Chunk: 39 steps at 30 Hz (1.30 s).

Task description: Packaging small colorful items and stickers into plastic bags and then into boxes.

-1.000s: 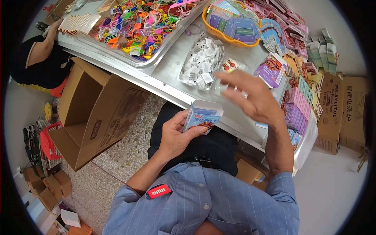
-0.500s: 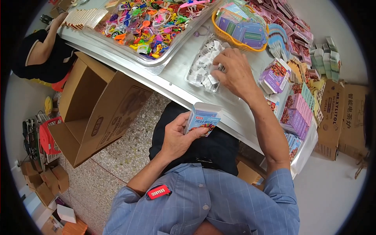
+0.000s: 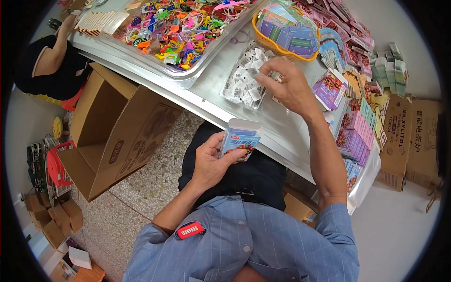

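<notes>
Now: left hand (image 3: 211, 162) grips small blue carton (image 3: 240, 138) upright, open top up for loading, just below table edge (image 3: 211, 105). Right hand (image 3: 289, 84) pinches white packet (image 3: 253, 73) over clear packet tray (image 3: 235, 89), above table edge.

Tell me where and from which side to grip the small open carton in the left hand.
Grip the small carton by its two broad printed faces near the lower half, coming from below, as the left hand does. Its open mouth faces up toward the table, so fingers there leave it free.
</notes>
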{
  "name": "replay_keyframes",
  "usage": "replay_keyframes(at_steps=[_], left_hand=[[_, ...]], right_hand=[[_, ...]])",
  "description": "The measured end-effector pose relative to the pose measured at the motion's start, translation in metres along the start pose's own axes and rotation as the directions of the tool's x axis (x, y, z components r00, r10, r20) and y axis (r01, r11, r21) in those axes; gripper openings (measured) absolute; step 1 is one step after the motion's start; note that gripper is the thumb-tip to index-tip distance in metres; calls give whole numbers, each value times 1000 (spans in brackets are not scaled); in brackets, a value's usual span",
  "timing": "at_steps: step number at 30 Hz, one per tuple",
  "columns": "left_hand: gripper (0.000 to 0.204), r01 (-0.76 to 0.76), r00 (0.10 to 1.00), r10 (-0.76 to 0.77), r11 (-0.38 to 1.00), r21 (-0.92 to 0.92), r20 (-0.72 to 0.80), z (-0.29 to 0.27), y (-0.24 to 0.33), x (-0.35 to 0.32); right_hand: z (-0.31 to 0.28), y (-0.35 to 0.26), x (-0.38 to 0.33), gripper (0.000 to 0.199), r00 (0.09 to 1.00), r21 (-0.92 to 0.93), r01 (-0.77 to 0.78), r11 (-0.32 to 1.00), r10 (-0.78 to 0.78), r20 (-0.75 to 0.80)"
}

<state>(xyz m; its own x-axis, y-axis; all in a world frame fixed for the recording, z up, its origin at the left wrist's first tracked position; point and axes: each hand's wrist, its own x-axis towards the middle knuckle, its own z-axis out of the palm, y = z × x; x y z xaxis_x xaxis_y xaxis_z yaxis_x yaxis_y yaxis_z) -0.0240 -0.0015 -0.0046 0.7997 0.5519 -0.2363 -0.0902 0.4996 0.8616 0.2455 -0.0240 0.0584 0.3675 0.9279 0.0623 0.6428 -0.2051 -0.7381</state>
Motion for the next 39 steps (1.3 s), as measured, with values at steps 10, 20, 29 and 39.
replay_keyframes(at_steps=[10, 20, 29, 39], left_hand=[[44, 5, 1000, -5, 1000, -16, -3, -1, 3, 5], [46, 20, 1000, -21, 999, 46, 22, 3, -4, 2], [45, 24, 998, -23, 1000, -12, 60, 4, -12, -1], [44, -7, 997, 8, 1000, -15, 75, 10, -12, 1]], right_hand=[[-24, -47, -41, 13, 916, 218, 270, 938, -320, 240], [-19, -44, -58, 16, 898, 21, 245, 969, -235, 373], [-38, -17, -65, 25, 995, 29, 92, 995, -91, -50], [-14, 37, -30, 26, 1000, -785, 2, 619, 17, 16]])
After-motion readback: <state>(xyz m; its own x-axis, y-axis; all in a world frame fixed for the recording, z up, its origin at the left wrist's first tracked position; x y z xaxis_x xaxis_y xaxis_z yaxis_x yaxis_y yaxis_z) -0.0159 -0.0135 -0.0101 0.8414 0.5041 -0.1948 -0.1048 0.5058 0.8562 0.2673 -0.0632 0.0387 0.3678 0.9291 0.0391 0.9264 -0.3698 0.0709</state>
